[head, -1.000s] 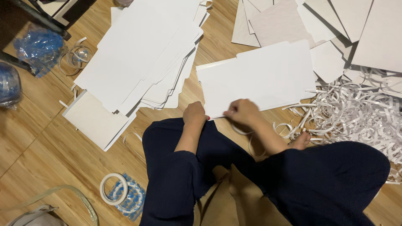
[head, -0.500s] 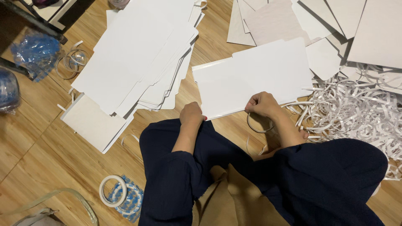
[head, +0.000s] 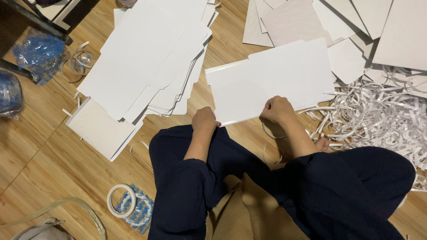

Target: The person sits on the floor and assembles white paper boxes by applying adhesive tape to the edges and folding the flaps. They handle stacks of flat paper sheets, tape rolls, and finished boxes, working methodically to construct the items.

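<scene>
You sit cross-legged on the wooden floor (head: 40, 155) with a white card sheet (head: 271, 82) lying flat just ahead of your knees. Both of your hands rest on its near edge. Your left hand (head: 204, 119) is curled at the sheet's lower left corner, fingers folded down over the edge; it looks closed on the corner, though the fingertips are hidden under the knuckles. Your right hand (head: 278, 110) sits further along the same edge, toward the middle, fingers bent and pressing on the card. Whether it pinches something thin against the edge cannot be told from here. A narrow white strip (head: 269, 133) loops out from beneath that hand and curls down beside your wrist.

The sheet stretches away from your grip, up and to the right, so nearly all of it lies beyond your fingers and only the near border is under them.

To the left of the sheet, a fanned stack of white cards (head: 147, 62) spreads across the floor. To the right lies a tangled heap of white strips (head: 378, 120), touching the sheet's right end. More cards (head: 356, 26) lie past the sheet's far edge. Near your left knee, a roll of tape (head: 121, 201) rests on blue wrapping (head: 138, 211).
</scene>
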